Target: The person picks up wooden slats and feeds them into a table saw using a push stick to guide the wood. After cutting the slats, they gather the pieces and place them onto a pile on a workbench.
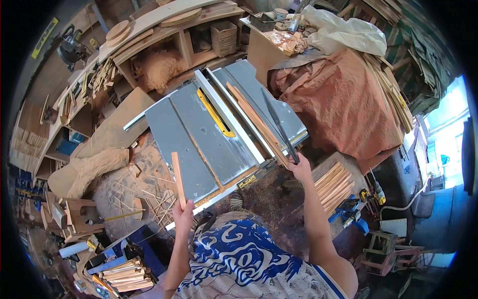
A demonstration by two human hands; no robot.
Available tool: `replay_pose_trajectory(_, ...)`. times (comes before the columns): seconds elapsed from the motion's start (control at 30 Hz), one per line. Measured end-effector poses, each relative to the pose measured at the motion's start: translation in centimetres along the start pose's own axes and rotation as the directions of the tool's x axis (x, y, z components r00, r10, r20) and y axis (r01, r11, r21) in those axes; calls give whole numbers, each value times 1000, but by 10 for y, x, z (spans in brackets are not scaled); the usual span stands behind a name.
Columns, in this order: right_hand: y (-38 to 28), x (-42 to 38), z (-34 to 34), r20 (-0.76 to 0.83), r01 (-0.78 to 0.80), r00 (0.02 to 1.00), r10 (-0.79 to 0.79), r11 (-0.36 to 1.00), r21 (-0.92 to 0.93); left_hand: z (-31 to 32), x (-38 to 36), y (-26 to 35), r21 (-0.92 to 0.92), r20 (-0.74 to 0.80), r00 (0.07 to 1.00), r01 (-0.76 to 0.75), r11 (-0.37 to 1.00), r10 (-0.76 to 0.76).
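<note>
My left hand [183, 214] is closed round the lower end of a narrow wooden strip [178, 174], which points up beside the left front corner of the table saw [179, 114]. At the saw's right front edge, my right hand [300, 168] grips the near end of a long black push stick [275, 115]. Several wooden strips [254, 117] lie lengthwise on the saw, right of the silver rip fence [234, 119], their near ends close to my right fingers. A yellow throat plate [215, 113] sits left of the fence; I cannot make out the blade.
A stack of cut strips [334, 187] lies at the right, near a drill [379, 193]. Another strip bundle [128, 275] is at the lower left. Offcuts [149, 202] litter the floor left of the saw. A brown tarp [338, 99] covers a pile at the right.
</note>
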State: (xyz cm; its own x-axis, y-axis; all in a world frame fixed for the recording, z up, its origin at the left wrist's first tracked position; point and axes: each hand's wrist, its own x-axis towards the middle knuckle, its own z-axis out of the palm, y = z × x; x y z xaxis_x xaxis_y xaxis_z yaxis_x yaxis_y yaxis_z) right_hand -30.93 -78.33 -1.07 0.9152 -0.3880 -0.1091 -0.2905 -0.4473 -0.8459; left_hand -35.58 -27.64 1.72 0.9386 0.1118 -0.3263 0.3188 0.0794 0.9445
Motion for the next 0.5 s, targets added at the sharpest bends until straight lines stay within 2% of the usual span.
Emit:
replay_pose_trajectory(0.03, -13, -11, -9, -11, 1, 1000, -1, 1000, -6, 5, 3, 1, 10, 32, 999, 27, 1000, -27)
replay_pose_trajectory(0.1, -36, -34, -23, -28, -23, 999, 31, 971, 236, 18, 9, 3, 17, 78, 996, 50, 999, -51)
replay_pose_trajectory(0.17, -48, -62, -35, -75, 38, 997, -22, 976, 216, 39, 19, 13, -83, 187, 976, 133, 988, -116)
replay_pose_trajectory(0.27, -83, -122, -45, -16, -20, 999, 28, 928, 372, 83, 43, 21, -151, 293, 949, 168, 974, -118)
replay_pose_trajectory(0.3, -93, -143, -38, -14, -15, 1000, 22, 930, 367, 98, 53, 26, -179, 324, 940, 166, 970, -101)
replay_pose_trajectory(0.37, -104, -182, -15, 54, -141, 990, 131, 879, 456, 128, 62, 49, -406, 381, 921, 245, 881, -81)
replay_pose_trajectory(0.4, -104, -199, 4, 63, -155, 988, 143, 845, 513, 136, 72, 55, -483, 428, 894, 349, 803, -132)
replay_pose_trajectory(0.43, -101, -214, 24, 72, -168, 985, 155, 806, 568, 140, 81, 53, -546, 482, 859, 448, 708, -173)
replay_pose_trajectory(0.5, -98, -244, 59, 103, -213, 976, 192, 750, 627, 141, 89, 34, -569, 520, 842, 467, 677, -144)
